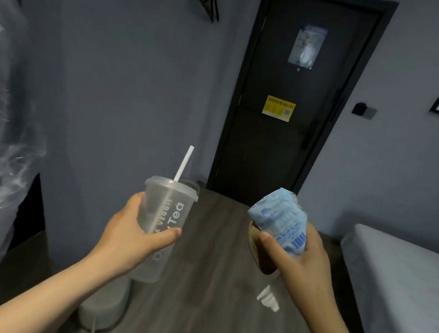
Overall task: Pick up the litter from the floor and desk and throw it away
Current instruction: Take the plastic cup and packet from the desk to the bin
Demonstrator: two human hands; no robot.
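The left hand is gripping a translucent lidded plastic cup with a white straw, held near upright above the dark wooden floor. The right hand is clutching a crumpled blue-and-white plastic packet together with a brown item too hidden to identify.
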